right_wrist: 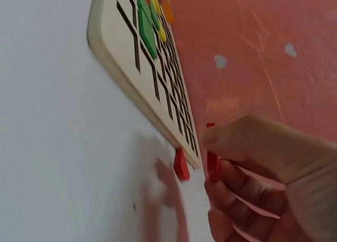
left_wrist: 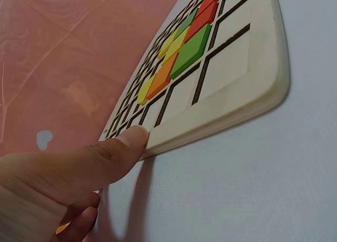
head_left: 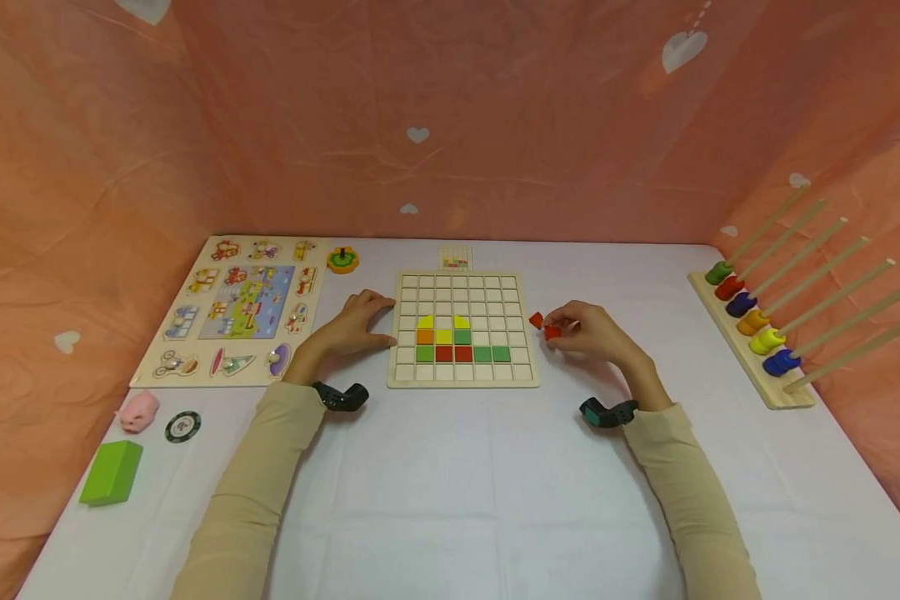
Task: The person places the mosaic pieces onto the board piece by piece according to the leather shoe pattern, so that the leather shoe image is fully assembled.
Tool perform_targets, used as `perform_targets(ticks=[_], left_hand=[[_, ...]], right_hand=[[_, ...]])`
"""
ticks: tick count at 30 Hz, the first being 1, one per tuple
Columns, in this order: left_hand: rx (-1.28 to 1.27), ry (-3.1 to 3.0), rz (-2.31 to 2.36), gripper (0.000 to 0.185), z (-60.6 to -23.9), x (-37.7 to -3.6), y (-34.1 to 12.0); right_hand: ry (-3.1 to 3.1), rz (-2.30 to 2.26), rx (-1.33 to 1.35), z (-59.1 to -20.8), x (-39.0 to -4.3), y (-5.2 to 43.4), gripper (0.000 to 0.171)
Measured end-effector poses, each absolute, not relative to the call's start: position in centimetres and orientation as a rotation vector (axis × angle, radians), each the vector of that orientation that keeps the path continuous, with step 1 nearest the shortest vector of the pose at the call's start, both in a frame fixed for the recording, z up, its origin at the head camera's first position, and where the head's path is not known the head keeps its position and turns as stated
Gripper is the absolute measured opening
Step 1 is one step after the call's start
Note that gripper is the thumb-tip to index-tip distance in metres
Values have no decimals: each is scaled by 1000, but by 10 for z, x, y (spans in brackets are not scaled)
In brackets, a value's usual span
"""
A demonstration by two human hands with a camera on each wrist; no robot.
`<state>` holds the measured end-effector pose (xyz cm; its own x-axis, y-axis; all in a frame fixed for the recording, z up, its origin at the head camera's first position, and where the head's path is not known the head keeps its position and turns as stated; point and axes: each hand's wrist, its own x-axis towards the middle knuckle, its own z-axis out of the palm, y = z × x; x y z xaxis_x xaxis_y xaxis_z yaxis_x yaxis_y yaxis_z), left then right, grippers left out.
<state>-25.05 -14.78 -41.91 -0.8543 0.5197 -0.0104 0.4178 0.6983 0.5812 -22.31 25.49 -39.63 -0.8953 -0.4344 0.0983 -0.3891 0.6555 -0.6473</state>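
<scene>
A white surface (head_left: 465, 467) inside pink heart-printed fabric walls (head_left: 435, 108) carries everything here. Along its right edge stands a wooden peg rack (head_left: 750, 350) with slanted rods and coloured rings at their bases; at the left lies a picture peg puzzle (head_left: 232, 308). In the middle sits the wooden grid board (head_left: 462, 379), with yellow, orange, green and red tiles filling part of its lower rows.

The left hand (head_left: 356, 325) rests against the board's left edge, fingers fairly straight, the thumb (left_wrist: 124, 144) pressing its rim; its grip holds nothing. The right hand (head_left: 588, 329), just right of the board, pinches a red tile (head_left: 552, 332) between thumb and fingertips, a narrow grip. A second red tile (head_left: 536, 320) lies on the surface beside it, near the board's edge.

A green block (head_left: 112, 472), pink pig figure (head_left: 138, 410) and round chip (head_left: 182, 427) sit at near left.
</scene>
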Motion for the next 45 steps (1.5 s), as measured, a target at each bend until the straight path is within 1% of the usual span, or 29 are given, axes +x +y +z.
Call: perform_targets(ticks=[4, 8, 16, 20, 29, 45], left_hand=[[754, 2733, 872, 70, -418, -250, -148], [743, 2726, 873, 70, -418, -250, -148], [741, 2720, 886, 70, -417, -249, -147], [746, 2721, 889, 70, -418, -249, -148], [750, 2726, 880, 70, -421, -252, -149], [738, 2717, 894, 71, -421, -251, -149]], right_hand=[[2744, -1135, -836, -397, -227, 239, 29], [2690, -1131, -911, -398, -230, 221, 28], [2665, -1118, -961, -405, -236, 188, 28], [2679, -1113, -917, -409, -237, 177, 24], [2727, -1081, -903, -414, -237, 170, 15], [2687, -1021, -967, -412, -237, 178, 14]])
